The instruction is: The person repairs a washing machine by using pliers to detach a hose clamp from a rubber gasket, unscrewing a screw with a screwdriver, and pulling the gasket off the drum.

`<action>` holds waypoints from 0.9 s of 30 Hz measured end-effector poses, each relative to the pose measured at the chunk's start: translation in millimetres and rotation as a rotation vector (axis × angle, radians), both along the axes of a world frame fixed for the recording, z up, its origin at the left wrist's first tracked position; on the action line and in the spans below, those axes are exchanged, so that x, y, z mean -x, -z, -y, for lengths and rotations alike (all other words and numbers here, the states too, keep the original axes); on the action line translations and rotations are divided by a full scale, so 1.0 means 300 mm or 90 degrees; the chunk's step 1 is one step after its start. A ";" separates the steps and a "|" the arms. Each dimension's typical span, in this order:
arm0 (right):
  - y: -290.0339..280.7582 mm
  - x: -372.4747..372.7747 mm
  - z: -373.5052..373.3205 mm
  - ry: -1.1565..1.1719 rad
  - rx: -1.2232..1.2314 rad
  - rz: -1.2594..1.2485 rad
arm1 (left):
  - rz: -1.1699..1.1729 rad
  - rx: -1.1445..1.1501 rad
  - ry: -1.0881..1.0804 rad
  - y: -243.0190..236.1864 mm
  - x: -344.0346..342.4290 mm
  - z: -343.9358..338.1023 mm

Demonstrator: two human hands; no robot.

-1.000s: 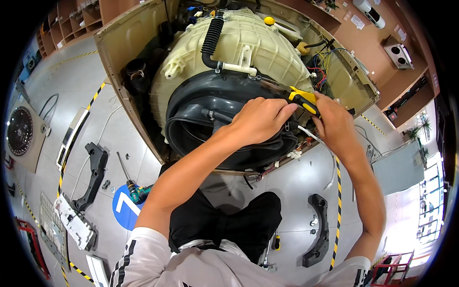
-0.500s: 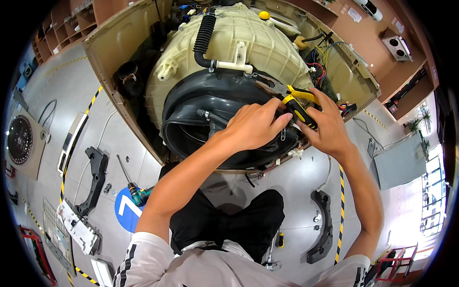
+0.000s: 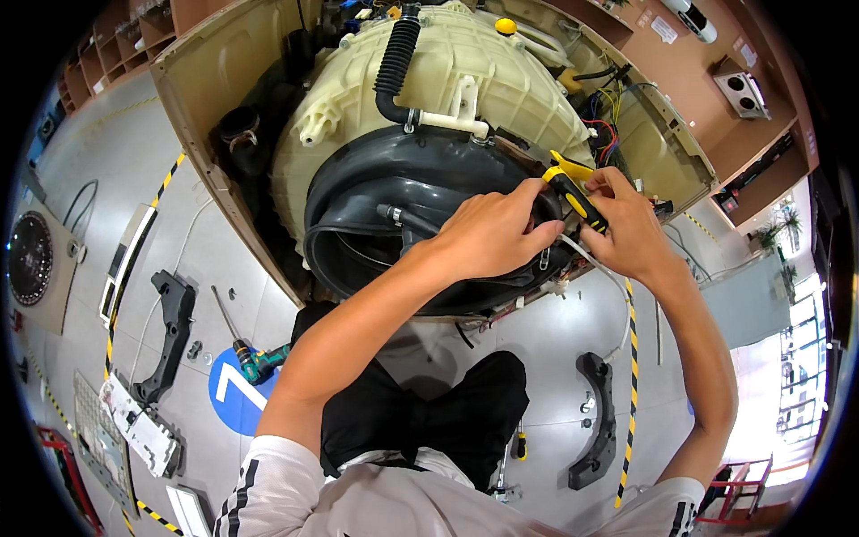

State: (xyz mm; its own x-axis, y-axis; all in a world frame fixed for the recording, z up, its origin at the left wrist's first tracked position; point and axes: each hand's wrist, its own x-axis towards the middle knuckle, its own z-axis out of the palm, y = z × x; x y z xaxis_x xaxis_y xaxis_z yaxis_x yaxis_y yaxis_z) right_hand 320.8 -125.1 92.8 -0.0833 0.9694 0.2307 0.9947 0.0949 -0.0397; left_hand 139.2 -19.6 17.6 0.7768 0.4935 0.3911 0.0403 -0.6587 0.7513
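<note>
1. Reading the view as a clock face, pliers with yellow-and-black handles sit at 2 o'clock, over the right side of a black rubber gasket.
2. The right hand, near 3 o'clock, has its fingers wrapped around the handles, which stand apart. The left hand, just right of centre, has thumb and forefinger parted beside the pliers; whether its fingers pinch anything is hidden.
3. The pliers could slip and nip the left fingers, because both hands work so close together.
4. The rubber could tear if the metal end, hard to make out here, bites or twists into it.
5. Coloured wires, farther out toward 2 o'clock, could snag on a handle swung outward; a white cable near 3 o'clock could catch the right wrist.
6. The beige cabinet limits reach: its walls rise at 10 and 2 o'clock, its front edge crosses above 6.
7. Room seems wider toward the person, bounded by knees at 6, a drill at 8 and a dark bracket between 4 and 5.
</note>
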 end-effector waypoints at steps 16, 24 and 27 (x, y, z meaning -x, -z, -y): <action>0.001 0.007 0.013 -0.031 -0.069 0.065 | 0.027 0.031 0.069 0.010 0.003 -0.012; -0.026 -0.001 0.010 -0.085 -0.124 0.173 | 0.086 -0.005 0.050 0.032 -0.004 -0.008; -0.016 0.000 0.005 -0.089 -0.167 0.195 | 0.048 -0.007 0.051 0.019 0.012 -0.008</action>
